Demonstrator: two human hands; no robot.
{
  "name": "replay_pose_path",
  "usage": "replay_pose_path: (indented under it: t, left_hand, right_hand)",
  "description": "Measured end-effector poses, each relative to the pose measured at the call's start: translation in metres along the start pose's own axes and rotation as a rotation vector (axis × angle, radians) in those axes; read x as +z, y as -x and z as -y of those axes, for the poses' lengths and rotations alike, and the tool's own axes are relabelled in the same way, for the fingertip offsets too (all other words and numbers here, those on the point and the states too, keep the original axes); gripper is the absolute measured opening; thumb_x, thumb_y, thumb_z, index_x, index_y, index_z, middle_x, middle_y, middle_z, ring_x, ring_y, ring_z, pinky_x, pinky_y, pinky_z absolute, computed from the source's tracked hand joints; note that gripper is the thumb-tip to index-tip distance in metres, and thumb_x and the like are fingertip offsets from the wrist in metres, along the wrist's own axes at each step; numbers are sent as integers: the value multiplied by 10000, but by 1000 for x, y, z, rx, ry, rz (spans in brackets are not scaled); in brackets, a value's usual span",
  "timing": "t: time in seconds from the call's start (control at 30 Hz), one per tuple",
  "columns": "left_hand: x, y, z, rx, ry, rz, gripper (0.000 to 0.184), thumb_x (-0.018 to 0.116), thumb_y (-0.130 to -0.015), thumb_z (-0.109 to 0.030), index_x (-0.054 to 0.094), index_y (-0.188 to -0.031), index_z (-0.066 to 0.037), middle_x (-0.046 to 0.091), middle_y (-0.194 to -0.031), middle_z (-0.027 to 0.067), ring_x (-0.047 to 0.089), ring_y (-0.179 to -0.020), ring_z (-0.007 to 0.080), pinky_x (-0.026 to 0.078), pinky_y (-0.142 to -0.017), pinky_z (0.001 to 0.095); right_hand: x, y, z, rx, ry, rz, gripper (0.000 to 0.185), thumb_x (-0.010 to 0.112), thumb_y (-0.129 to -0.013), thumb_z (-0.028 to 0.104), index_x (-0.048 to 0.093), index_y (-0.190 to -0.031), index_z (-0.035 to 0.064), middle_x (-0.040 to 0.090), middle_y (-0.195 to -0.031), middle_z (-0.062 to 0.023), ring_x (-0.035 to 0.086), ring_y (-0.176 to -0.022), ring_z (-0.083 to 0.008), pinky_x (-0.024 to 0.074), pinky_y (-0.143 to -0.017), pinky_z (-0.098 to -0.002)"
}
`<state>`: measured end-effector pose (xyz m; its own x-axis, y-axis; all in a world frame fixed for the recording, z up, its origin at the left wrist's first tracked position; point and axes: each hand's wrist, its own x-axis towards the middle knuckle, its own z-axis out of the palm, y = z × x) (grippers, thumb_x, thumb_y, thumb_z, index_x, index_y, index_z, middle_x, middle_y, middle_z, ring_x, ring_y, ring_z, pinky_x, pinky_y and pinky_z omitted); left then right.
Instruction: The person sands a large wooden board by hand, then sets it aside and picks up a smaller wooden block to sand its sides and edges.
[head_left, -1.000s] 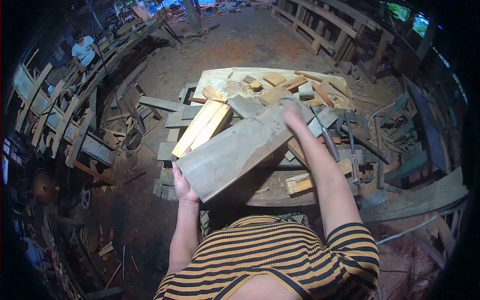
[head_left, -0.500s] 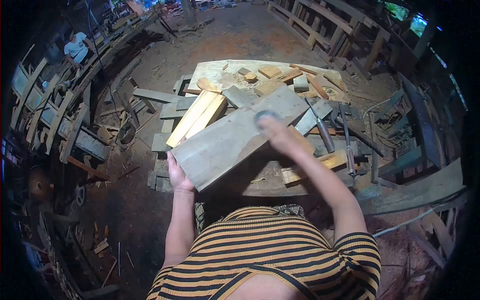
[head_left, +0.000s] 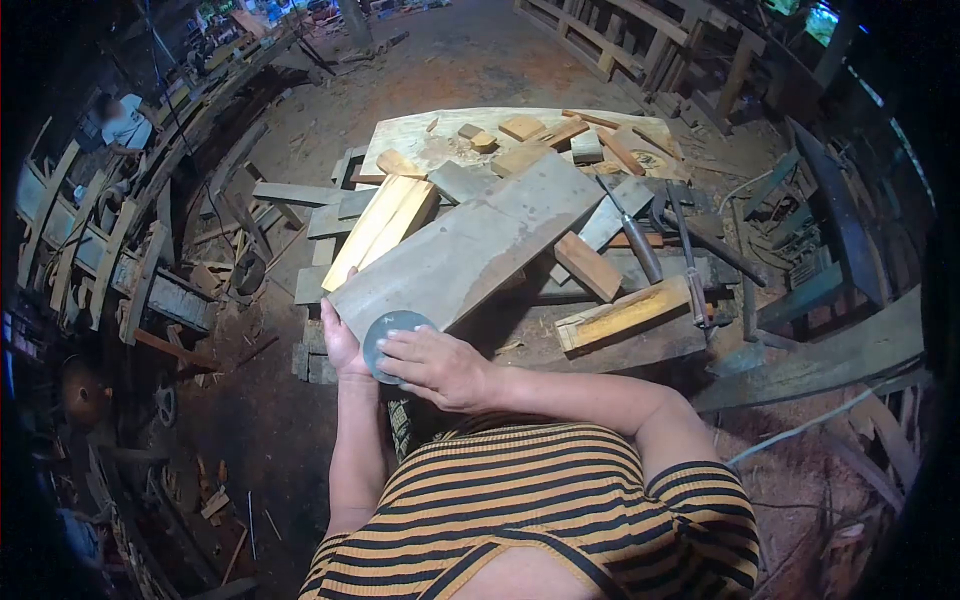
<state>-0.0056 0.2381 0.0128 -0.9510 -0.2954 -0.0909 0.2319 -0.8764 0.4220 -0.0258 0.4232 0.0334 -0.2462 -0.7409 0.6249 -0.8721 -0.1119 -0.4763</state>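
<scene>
Dim surroundings, brighter middle, black corners, strong fisheye distortion

Grips the near end of a wide grey board (head_left: 480, 230) with the left hand (head_left: 343, 340). Holds a round grey disc (head_left: 392, 324) in the right hand (head_left: 440, 368), with fingers laid across its face, at that same near end (close beside the left hand). Wears a striped top (head_left: 540, 480). Faces pale timber (head_left: 380, 230) just left of the board, a wooden-handled tool (head_left: 641, 250) near its far end, a yellowish block (head_left: 625, 318) closer in, and farther off, a plywood sheet (head_left: 405, 135) strewn with small offcuts (head_left: 523, 127).
</scene>
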Motion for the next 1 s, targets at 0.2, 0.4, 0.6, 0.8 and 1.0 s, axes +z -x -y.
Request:
replay_pose_path:
  t: [0.2,0.4,0.6,0.8,1.0]
  left_hand:
    - [-1,0,-2,-7,20,0,647,221,-968,-529,346,-1405,-68,388,-1410,159,367,-1291,334,279,-1083,485]
    - [5,-1,0,3,23,-18,656,225,-966,-535,344,-1404,-62,389,-1409,159,367,-1292,328,278,-1084,479]
    - [-2,-3,-2,17,30,3,667,226,-962,-547,327,-1415,-69,376,-1420,158,361,-1297,328,274,-1085,482]
    - [-16,-2,-4,-45,21,261,676,205,-954,-571,325,-1421,-98,387,-1413,165,381,-1285,329,264,-1094,479]
    - [15,5,-2,-30,71,17,727,223,-934,-612,328,-1415,-77,396,-1407,161,385,-1282,328,265,-1092,474]
  right_hand:
    - [-66,54,-110,170,100,-10,295,536,-883,189,603,-1150,83,559,-1242,-141,487,-1209,-293,354,-1033,-411]
    - [-135,110,-236,670,378,-278,318,524,-872,173,601,-1152,43,556,-1247,-159,496,-1194,-296,345,-1045,-363]
    - [-59,33,-152,637,131,-286,270,511,-869,168,620,-1074,31,590,-1160,-169,518,-1154,-317,371,-1022,-395]
    - [12,-43,-44,-81,-56,72,316,593,-866,196,591,-1164,87,537,-1270,-150,489,-1202,-318,366,-1026,-420]
    - [-63,-29,-172,288,-71,-95,223,515,-836,139,601,-1015,37,578,-1117,-156,528,-1085,-308,399,-965,-387]
